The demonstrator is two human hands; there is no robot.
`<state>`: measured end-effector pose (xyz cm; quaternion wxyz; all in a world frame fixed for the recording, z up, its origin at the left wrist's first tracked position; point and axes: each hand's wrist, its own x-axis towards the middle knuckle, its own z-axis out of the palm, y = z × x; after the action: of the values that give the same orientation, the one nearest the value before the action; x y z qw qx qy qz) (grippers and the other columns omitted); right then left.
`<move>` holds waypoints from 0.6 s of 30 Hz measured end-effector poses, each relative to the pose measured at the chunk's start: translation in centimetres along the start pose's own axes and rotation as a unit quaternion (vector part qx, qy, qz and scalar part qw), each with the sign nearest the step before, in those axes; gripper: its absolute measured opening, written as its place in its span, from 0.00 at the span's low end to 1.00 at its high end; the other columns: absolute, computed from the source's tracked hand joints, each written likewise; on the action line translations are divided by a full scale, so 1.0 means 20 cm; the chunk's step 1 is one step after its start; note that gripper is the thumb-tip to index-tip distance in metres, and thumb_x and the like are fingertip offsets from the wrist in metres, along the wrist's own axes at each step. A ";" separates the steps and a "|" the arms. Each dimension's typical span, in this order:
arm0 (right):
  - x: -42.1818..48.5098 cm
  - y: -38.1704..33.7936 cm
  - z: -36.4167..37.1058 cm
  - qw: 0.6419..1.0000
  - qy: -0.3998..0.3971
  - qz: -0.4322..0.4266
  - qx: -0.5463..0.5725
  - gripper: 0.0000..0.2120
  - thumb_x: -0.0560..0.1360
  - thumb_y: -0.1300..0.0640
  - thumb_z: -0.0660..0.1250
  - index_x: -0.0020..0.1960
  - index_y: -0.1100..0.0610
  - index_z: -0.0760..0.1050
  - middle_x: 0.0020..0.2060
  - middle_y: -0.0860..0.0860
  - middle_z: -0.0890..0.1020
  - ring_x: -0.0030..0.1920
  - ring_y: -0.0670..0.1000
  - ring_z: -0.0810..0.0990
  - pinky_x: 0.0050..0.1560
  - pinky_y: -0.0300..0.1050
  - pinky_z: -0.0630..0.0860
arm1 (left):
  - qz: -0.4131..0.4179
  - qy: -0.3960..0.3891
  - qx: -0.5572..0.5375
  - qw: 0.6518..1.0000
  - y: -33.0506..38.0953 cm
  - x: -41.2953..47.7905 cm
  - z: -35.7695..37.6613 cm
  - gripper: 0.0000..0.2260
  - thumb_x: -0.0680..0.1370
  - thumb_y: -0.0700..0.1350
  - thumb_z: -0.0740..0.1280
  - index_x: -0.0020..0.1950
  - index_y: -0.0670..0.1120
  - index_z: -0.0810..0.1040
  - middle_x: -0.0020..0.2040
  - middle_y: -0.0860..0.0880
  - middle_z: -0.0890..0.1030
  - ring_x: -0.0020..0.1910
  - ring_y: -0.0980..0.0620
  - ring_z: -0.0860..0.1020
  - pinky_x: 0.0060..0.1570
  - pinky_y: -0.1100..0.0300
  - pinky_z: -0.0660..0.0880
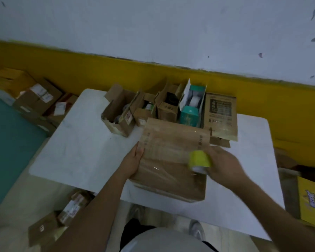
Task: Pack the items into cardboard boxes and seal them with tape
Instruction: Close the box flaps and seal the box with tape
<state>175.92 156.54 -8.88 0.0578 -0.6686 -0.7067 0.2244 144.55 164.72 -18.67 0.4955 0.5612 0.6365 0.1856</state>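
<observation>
Print on flat carton (220, 113), yellow box (311, 199) lettering too blurred; nothing legible

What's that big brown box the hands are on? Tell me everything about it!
The big brown cardboard box is closed and flat-topped, with faint print near its edges and shiny clear tape across its top. It lies a little askew on the white table, towards the near side. The left hand holds its left edge, and the right hand holds a yellow roll of tape against its right side.
</observation>
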 end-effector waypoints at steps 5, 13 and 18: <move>-0.25 0.49 -0.12 0.996 0.064 0.062 -0.031 0.30 0.62 0.32 0.70 0.54 0.52 0.77 0.45 0.52 0.82 0.46 0.58 0.82 0.39 0.46 0.73 | -0.023 0.019 0.005 1.000 -0.01 0.00 0.02 0.25 0.83 0.62 0.52 0.79 0.55 0.62 0.75 0.48 0.70 0.72 0.48 0.69 0.72 0.55 0.62; -0.23 0.67 0.20 0.998 -0.029 0.055 -0.023 0.32 0.71 0.37 0.64 0.66 0.58 0.72 0.52 0.55 0.77 0.54 0.56 0.76 0.46 0.48 0.72 | 0.037 0.177 0.290 0.940 0.11 -0.06 0.13 0.24 0.85 0.48 0.53 0.81 0.43 0.55 0.79 0.41 0.60 0.78 0.42 0.57 0.76 0.40 0.55; -0.17 0.66 0.41 0.996 -0.059 0.033 -0.050 0.31 0.76 0.41 0.60 0.72 0.58 0.65 0.58 0.56 0.75 0.57 0.57 0.75 0.53 0.48 0.71 | 0.192 0.141 0.360 0.902 0.33 -0.14 0.47 0.25 0.85 0.46 0.53 0.81 0.44 0.51 0.81 0.46 0.51 0.81 0.49 0.46 0.78 0.52 0.39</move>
<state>185.33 151.26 -20.70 -0.0254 -0.6794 -0.6964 0.2295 155.66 161.12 -16.40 0.1193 0.7808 0.6028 0.1128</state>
